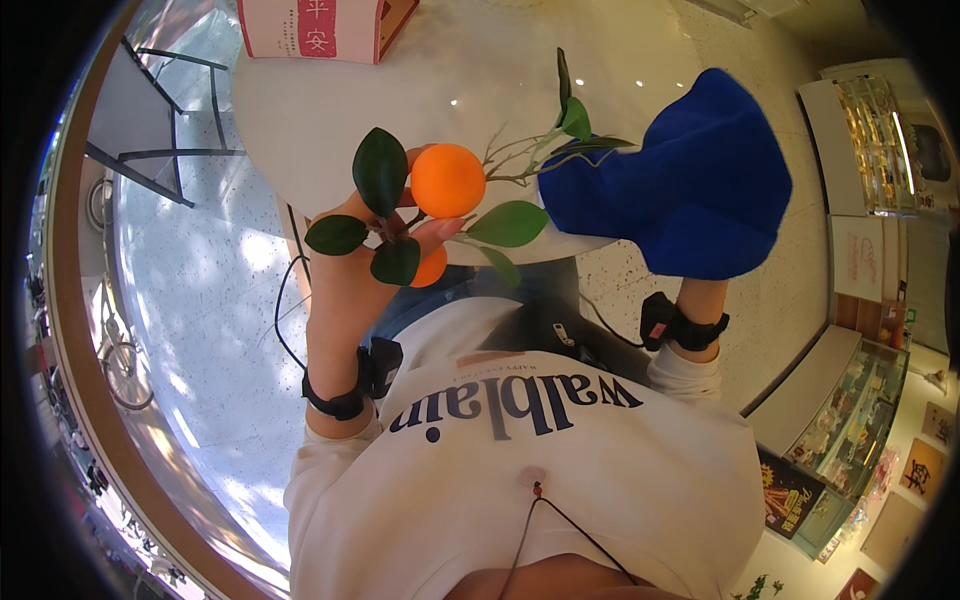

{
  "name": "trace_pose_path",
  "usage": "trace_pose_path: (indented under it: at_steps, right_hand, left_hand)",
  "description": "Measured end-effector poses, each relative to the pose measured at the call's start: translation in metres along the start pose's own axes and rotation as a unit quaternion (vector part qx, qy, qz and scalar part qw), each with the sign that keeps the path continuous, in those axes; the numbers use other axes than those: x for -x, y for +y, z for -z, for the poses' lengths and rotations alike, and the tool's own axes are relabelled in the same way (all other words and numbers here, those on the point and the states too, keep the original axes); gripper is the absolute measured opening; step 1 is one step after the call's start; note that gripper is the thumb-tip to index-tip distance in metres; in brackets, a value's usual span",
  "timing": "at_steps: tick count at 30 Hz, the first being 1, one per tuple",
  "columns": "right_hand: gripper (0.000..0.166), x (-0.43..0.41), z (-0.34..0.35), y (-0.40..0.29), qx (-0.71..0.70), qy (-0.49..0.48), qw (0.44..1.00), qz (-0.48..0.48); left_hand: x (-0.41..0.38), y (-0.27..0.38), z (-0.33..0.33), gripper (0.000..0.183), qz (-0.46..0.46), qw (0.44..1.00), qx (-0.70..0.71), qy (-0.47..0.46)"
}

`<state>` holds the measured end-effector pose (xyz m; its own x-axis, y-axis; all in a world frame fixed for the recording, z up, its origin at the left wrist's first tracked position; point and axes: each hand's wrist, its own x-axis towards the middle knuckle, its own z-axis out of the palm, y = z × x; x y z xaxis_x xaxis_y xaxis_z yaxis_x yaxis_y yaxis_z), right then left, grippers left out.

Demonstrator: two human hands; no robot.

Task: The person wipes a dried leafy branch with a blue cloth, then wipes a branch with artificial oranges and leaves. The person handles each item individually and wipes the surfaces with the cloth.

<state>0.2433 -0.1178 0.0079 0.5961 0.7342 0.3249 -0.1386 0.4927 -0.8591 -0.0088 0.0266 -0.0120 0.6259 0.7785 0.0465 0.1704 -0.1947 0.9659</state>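
Observation:
My left hand (346, 244) grips a branch of what looks like artificial oranges, its fingers around the stem between two fruits. The upper orange (448, 180) shows nearly whole; the lower orange (430, 270) is partly behind a dark green leaf (395, 261). Thin twigs (517, 178) and lighter leaves (510, 223) reach rightward. A blue cloth (697, 180) covers my right hand, so its fingers are hidden; only the wrist shows below. The cloth's left end meets the twigs, but I cannot tell how firmly it holds them.
Beneath the hands is a pale round-edged table (322, 112). A pink and white box (270, 34) bearing writing stands at its far side. A dark-framed chair (176, 152) is at left. Glass display cases (847, 420) line the right. Black bands with a cable (277, 307) circle both wrists.

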Motion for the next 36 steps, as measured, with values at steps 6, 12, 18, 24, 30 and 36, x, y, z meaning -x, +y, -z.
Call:
trace_pose_path:
  at_steps: [6, 12, 18, 24, 30, 36]
  right_hand:
    - [0.050, 0.015, -0.014, -0.004, -0.056, -0.082, 0.989, -0.111]
    - [0.054, 0.044, -0.028, 0.051, -0.144, -0.128, 0.939, -0.284]
    - [0.058, 0.038, -0.025, 0.076, -0.195, -0.148, 0.905, -0.347]
    - [0.060, 0.027, -0.050, 0.067, 0.050, -0.208, 0.953, -0.214]
    - [0.080, 0.033, -0.052, 0.042, -0.068, -0.202, 0.917, -0.337]
    - [0.068, 0.037, -0.055, 0.034, -0.019, -0.167, 0.942, -0.290]
  left_hand:
    - [-0.008, 0.000, -0.011, 0.046, -0.102, 0.957, 0.114, -0.246]
    - [-0.010, 0.011, -0.027, 0.035, 0.097, 0.939, 0.216, -0.248]
    - [-0.005, 0.010, -0.030, 0.031, 0.112, 0.927, 0.288, -0.213]
    - [-0.003, 0.000, -0.034, 0.033, 0.195, 0.928, 0.252, -0.191]
    - [-0.010, 0.004, -0.026, 0.016, 0.159, 0.908, 0.250, -0.297]
    - [-0.014, 0.006, -0.028, 0.015, 0.184, 0.902, 0.215, -0.325]
